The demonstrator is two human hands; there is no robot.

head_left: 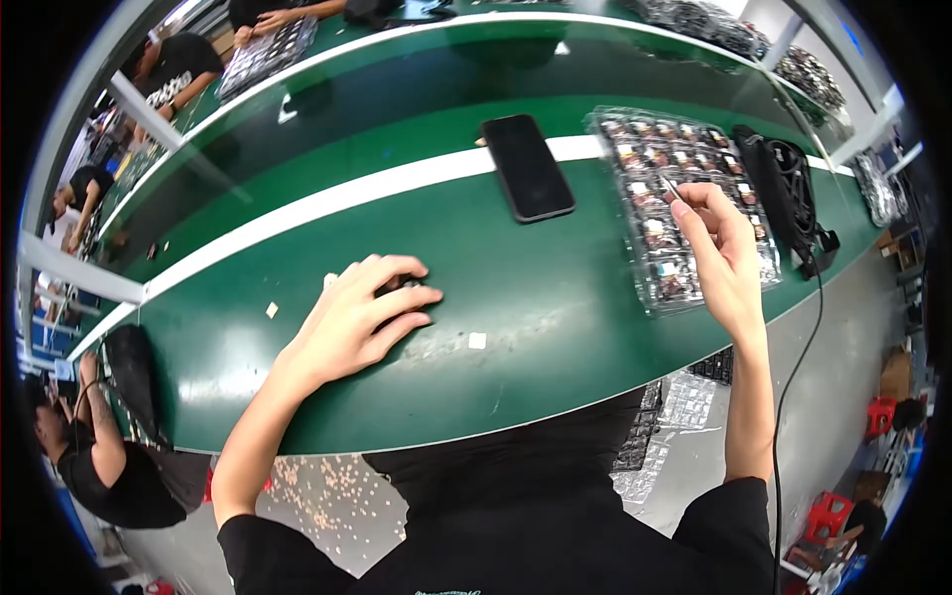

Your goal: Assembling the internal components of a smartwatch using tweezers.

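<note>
My left hand (362, 312) rests low over the green table, its fingers curled around a small dark part (405, 285) that is mostly hidden. At the right, my right hand (727, 253) pinches a slim metal tool, apparently tweezers (671, 186), between thumb and fingertips. The tool's tip is above a clear plastic tray (643, 283) whose compartments hold many small dark and coppery parts. Most of the tool is covered by my fingers, and my hand hides part of the tray's right side.
A black phone (528, 169) lies beyond my hands. Right of the tray are a black pouch (769, 183) and a coiled cable (793, 188). Small pale squares (477, 340) dot the green table (397, 397). A clear panel rises behind; people work beyond it and at the left.
</note>
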